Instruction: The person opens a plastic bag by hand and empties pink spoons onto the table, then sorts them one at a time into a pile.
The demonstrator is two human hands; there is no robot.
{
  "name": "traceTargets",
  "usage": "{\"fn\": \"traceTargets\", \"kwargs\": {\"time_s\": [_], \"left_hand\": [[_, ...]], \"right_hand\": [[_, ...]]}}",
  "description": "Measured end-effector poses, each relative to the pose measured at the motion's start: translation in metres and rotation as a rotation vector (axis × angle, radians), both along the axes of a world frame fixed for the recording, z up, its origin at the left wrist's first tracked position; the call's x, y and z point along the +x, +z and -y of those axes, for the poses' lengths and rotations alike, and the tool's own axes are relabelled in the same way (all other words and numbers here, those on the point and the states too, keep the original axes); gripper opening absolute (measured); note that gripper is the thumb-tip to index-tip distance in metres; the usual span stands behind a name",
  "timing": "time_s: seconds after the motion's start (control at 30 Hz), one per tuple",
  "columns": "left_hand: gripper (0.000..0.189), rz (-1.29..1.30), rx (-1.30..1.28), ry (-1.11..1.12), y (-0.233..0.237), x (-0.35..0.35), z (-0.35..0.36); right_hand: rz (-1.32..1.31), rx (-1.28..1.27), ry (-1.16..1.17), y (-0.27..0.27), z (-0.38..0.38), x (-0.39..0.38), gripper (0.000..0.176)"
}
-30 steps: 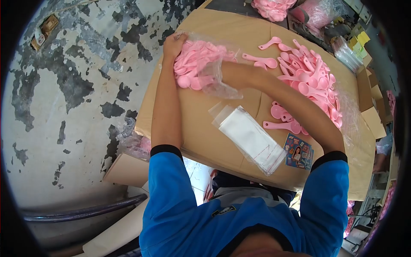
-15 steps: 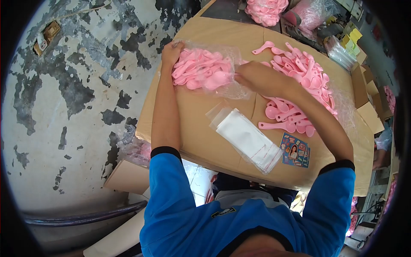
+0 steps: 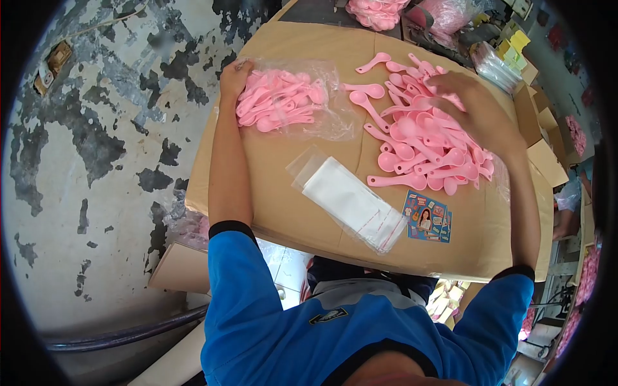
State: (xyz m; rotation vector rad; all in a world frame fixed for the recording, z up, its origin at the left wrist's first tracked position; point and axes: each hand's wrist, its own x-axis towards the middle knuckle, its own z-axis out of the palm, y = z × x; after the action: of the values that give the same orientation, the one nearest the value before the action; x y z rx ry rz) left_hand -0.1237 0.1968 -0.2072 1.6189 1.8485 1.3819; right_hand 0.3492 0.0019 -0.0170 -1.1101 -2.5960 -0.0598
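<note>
My left hand (image 3: 236,78) grips the far left corner of a clear plastic bag (image 3: 338,119) filled with pink spoons (image 3: 277,100). To the right, a loose heap of pink spoons (image 3: 418,138) lies on the brown table covering (image 3: 290,193). My right hand (image 3: 460,96) is over the far right side of this heap, its fingers spread and apart. Nearer my body lie a stack of clear and white plastic sleeves (image 3: 351,202) and some blue printed cards (image 3: 427,217).
At the back are a bag of pink items (image 3: 378,13) and another clear bag (image 3: 447,19). Clear packets (image 3: 496,67) and open cardboard boxes (image 3: 544,141) stand on the right. A peeling wall (image 3: 96,161) rises at the left.
My right hand has left the plastic bag and moved right to the loose heap, its fingers opening. Spoons at the heap's left side now lie more spread out. My left hand stays at the bag.
</note>
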Motion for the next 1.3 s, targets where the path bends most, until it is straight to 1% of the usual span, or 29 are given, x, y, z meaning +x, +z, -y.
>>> {"fn": "traceTargets", "kwargs": {"time_s": [0.07, 0.13, 0.2, 0.27, 0.3, 0.4, 0.53, 0.6, 0.7, 0.8, 0.9, 1.0, 1.03, 1.1, 1.2, 1.23, 1.3], "left_hand": [[0.044, 0.014, 0.014, -0.013, -0.006, -0.001, -0.004], [0.044, 0.014, 0.004, -0.007, -0.002, -0.003, -0.003], [0.043, 0.003, -0.022, 0.026, 0.009, 0.007, 0.012], [0.041, 0.036, 0.006, 0.009, 0.002, 0.005, 0.006], [0.041, 0.041, 0.028, 0.007, 0.000, 0.004, 0.004], [0.041, 0.075, 0.071, -0.019, 0.002, 0.003, 0.002], [0.040, 0.102, 0.093, -0.020, -0.001, 0.003, 0.003], [0.041, 0.099, 0.031, -0.016, -0.001, 0.002, 0.002], [0.044, 0.100, 0.024, -0.033, -0.004, -0.004, -0.005], [0.045, 0.044, 0.049, -0.026, -0.007, -0.005, -0.005], [0.045, 0.023, 0.027, -0.020, -0.010, -0.011, -0.010], [0.044, 0.026, 0.049, -0.037, -0.005, -0.003, -0.006], [0.044, 0.036, 0.052, -0.048, -0.007, -0.005, -0.008], [0.043, 0.027, 0.042, -0.020, -0.007, -0.005, -0.007], [0.042, -0.021, 0.006, -0.002, -0.004, -0.003, -0.005], [0.040, -0.003, 0.032, -0.009, -0.005, -0.001, -0.005], [0.036, 0.032, 0.086, -0.021, -0.008, 0.000, -0.006]], "right_hand": [[0.036, 0.063, 0.242, -0.033, -0.022, -0.021, 0.025], [0.014, -0.046, 0.288, -0.065, -0.040, -0.067, 0.029], [0.131, -0.067, 0.378, -0.084, -0.062, -0.114, 0.027], [0.048, -0.168, 0.430, -0.133, -0.087, -0.153, 0.026], [0.011, -0.219, 0.460, -0.137, -0.092, -0.170, 0.026], [-0.121, 0.086, 0.693, -0.136, -0.089, -0.193, 0.027], [0.070, -0.011, 0.480, -0.149, -0.089, -0.185, 0.028], [0.120, 0.003, 0.444, -0.131, -0.078, -0.165, 0.027], [0.316, -0.055, 0.306, -0.094, -0.061, -0.138, 0.022], [-0.028, -0.061, 0.270, -0.074, -0.045, -0.098, 0.024], [0.057, -0.273, 0.142, -0.028, -0.019, -0.055, 0.031], [0.083, -0.403, 0.015, -0.007, -0.004, -0.014, 0.035], [0.090, -0.393, -0.008, -0.002, -0.001, -0.001, 0.033], [0.102, -0.375, -0.037, 0.003, 0.002, 0.013, 0.030], [0.027, -0.111, 0.011, -0.015, -0.002, 0.003, 0.034], [0.031, -0.135, 0.096, -0.017, -0.003, -0.012, 0.031], [-0.012, -0.167, 0.231, -0.043, -0.023, -0.044, 0.029]]}}
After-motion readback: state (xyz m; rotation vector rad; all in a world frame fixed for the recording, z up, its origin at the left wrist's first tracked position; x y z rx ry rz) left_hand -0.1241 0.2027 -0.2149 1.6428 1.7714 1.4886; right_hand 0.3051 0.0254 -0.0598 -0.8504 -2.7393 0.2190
